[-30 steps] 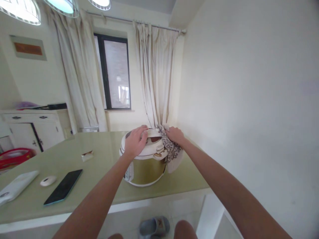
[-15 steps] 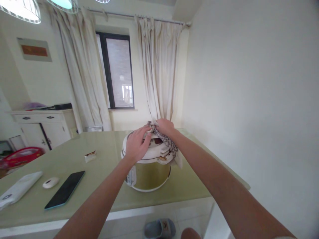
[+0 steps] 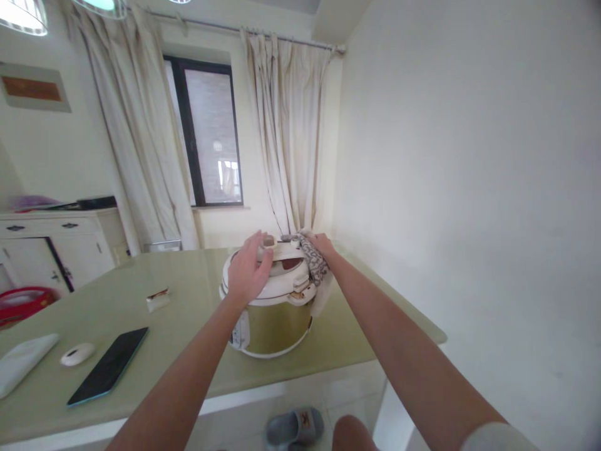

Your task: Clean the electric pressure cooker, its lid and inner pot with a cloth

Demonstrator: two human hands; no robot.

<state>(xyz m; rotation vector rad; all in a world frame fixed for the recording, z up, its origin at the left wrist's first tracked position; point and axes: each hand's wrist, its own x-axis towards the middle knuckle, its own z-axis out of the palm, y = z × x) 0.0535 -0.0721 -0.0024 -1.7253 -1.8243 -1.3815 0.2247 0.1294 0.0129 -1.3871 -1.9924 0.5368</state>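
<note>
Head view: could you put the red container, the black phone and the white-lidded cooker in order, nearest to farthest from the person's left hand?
1. White-lidded cooker: directly under the left hand.
2. Black phone: to the left, on the table.
3. Red container: far left, beyond the table.

On the table [image 3: 197, 285], a cooker [image 3: 277, 329] stands near the front edge, toward the front right corner, a cloth [image 3: 313, 260] against its right side. Left of the cooker, a phone [image 3: 110, 366] lies near the front edge, with a packet [image 3: 158, 301] behind it.
</note>
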